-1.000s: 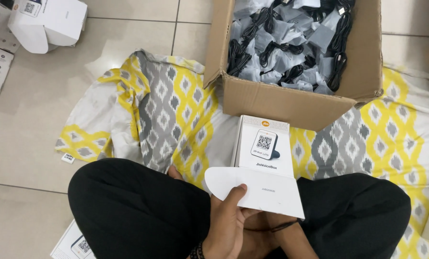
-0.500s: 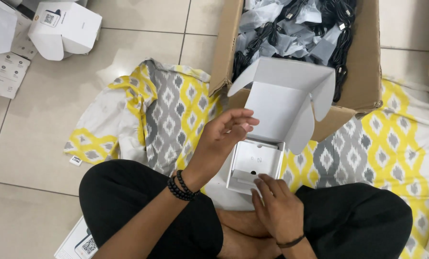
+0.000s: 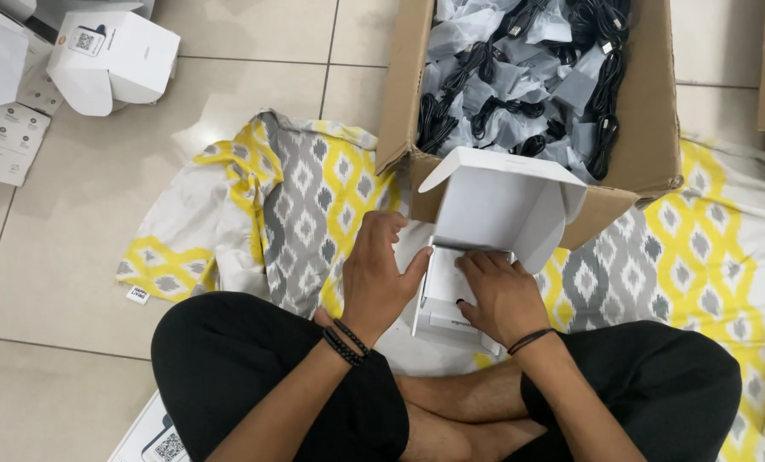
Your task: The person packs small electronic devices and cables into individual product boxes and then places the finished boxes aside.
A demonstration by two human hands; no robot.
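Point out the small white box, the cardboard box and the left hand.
white box (image 3: pixel 498 205), head view, on the inside of its raised lid.
cardboard box (image 3: pixel 399 81), head view, on its left outer wall.
left hand (image 3: pixel 378 278), head view, on the back of the hand.

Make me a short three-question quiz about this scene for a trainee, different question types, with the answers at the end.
1. True or false: the lid of the small white box stands open.
2. What fills the big cardboard carton behind it? A) coiled black cables in clear bags B) folded shirts C) bottles
3. Fill in: the right hand rests on the box's ____, while the left hand steadies its left side.

Key:
1. True
2. A, the black cables
3. Inside; what lies under the fingers cannot be made out. The box sits on a yellow and grey patterned cloth.
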